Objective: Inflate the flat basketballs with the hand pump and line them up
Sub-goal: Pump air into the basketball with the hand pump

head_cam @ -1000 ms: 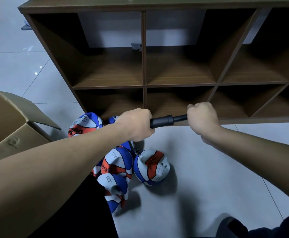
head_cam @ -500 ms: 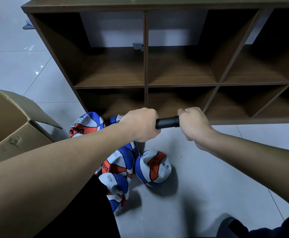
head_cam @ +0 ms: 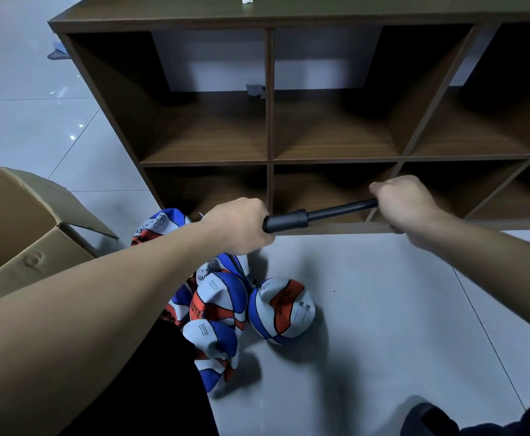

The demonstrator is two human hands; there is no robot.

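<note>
While gripped, hand pump [head_cam: 301, 217] extended.

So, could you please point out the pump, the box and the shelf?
pump [head_cam: 289, 219]: head view, on its black barrel.
box [head_cam: 21, 247]: head view, on its cardboard side.
shelf [head_cam: 268, 121]: head view, on its upright divider.

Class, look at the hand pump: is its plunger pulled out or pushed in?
Pulled out. A thin rod of the hand pump shows between the barrel in the left hand and the right hand.

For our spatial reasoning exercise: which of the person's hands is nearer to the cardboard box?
Left. The left hand, gripping the pump, lies right of the cardboard box; the right hand grips the pump's far end, further right.
</note>
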